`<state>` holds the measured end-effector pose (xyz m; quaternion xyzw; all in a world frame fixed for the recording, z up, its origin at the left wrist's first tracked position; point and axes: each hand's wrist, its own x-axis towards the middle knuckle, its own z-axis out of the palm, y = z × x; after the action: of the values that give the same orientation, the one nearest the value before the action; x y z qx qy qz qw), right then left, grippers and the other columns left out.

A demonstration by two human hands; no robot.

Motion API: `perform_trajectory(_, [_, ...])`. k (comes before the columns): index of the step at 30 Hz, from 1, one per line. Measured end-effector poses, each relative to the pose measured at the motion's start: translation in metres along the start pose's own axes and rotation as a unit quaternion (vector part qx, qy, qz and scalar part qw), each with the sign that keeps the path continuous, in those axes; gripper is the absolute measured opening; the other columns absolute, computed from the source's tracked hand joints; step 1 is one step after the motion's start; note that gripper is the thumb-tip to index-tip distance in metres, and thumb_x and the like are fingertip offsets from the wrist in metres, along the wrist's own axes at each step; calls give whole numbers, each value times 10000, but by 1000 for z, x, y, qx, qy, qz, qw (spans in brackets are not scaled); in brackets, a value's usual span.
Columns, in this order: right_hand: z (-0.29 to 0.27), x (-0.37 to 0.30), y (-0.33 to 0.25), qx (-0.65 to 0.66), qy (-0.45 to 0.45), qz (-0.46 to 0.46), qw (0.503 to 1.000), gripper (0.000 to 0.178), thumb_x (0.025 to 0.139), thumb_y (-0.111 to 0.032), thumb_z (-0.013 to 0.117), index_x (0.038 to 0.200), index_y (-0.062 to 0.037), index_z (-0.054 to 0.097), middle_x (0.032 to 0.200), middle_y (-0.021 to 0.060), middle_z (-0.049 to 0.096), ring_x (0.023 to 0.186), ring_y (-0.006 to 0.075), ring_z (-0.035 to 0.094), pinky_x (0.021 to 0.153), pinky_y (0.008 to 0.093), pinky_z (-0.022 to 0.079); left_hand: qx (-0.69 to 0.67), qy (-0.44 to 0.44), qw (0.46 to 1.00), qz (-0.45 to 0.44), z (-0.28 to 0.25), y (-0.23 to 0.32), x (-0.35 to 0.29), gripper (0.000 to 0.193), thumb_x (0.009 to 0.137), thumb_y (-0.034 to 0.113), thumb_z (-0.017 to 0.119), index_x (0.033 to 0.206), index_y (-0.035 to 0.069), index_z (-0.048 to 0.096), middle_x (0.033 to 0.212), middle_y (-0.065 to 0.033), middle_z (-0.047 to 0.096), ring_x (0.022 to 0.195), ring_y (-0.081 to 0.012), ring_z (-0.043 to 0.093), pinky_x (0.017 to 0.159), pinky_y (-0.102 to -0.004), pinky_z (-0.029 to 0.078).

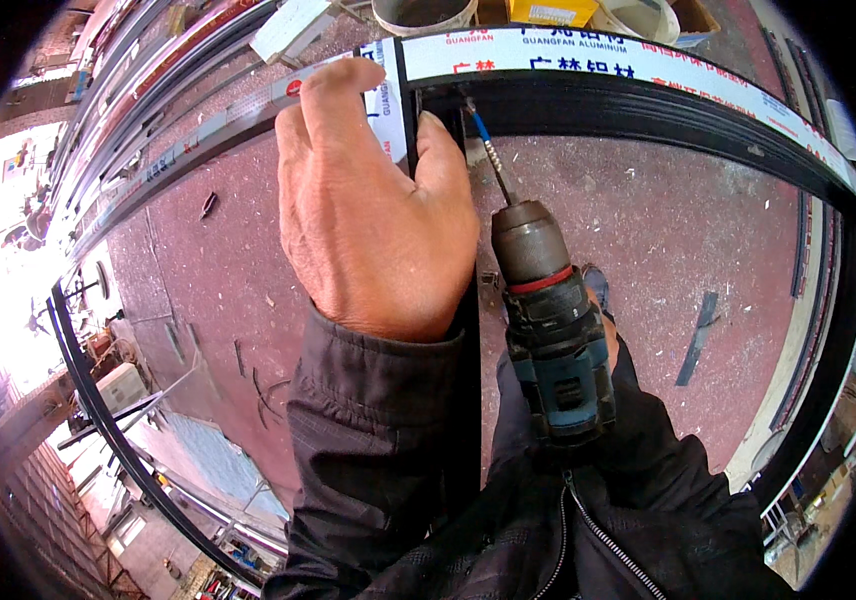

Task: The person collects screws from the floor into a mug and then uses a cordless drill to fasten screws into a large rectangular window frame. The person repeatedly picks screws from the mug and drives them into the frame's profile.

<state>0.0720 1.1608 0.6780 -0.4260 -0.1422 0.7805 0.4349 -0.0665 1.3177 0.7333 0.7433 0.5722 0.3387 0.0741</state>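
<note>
The left hand (373, 215) is clamped over the joint of a black aluminium frame (648, 110), fingers wrapped over the top rail and thumb pressed down on the upright bar that runs under the palm toward the body. White protective film (548, 55) with coloured print covers the rail's upper face on both sides of the grip.

Just beside that hand, on its thumb side, a cordless drill (553, 330) stands nearly parallel to the upright. Its long axis runs from the teal-and-black body near the chest up and slightly left to the chuck, and the bit (488, 160) points into the inside corner of the frame, its tip meeting the rail close to the thumb. The right hand is almost wholly hidden behind the drill body; its closure cannot be told, though it carries the tool.

To the right of the drill the frame encloses open red floor (648, 240), bounded by the curved rail above and the far upright at the right edge. Left of the grip the floor is also open, up to a stack of long profiles (158, 110).
</note>
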Motion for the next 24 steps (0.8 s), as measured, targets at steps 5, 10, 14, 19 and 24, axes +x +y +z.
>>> perform_trajectory(5, [4,-3,-1,-62,24,-37,997,306,1005,-169,626,1297,-78,633,1057,56,725,905,137,701,790,313,584,-15,-3,1000,-2,2,0,0,322,844,40,720,1147,11,616,791,-52,580,705,-135,558,678,-305,478])
perform_trajectory(10, [7,-3,1,11,28,-20,999,281,1024,-203,598,1274,-83,646,1041,50,726,899,130,701,780,306,583,-17,-5,1000,-2,1,-1,-1,318,846,32,715,1146,4,613,791,-49,581,709,-128,557,679,-302,478])
perform_trajectory(14, [7,1,-1,9,33,-15,999,279,1023,-200,596,1272,-86,650,1040,51,729,893,135,705,783,309,587,-35,-5,999,-6,1,-2,0,313,850,25,709,1147,4,613,794,-46,582,714,-123,557,680,-300,478])
perform_trajectory(19, [9,3,-1,-6,41,-15,999,277,1021,-196,594,1269,-89,655,1038,52,732,885,141,709,786,314,592,-20,-3,1000,0,1,-3,-1,316,849,28,710,1149,11,615,797,-47,585,720,-129,563,687,-302,482])
perform_trajectory(24, [11,4,-1,-13,55,-14,998,275,1019,-192,592,1266,-92,659,1035,52,736,877,148,714,789,318,597,-20,-3,1000,-3,2,-1,0,324,843,38,717,1152,19,621,806,-55,595,731,-139,577,703,-306,490])
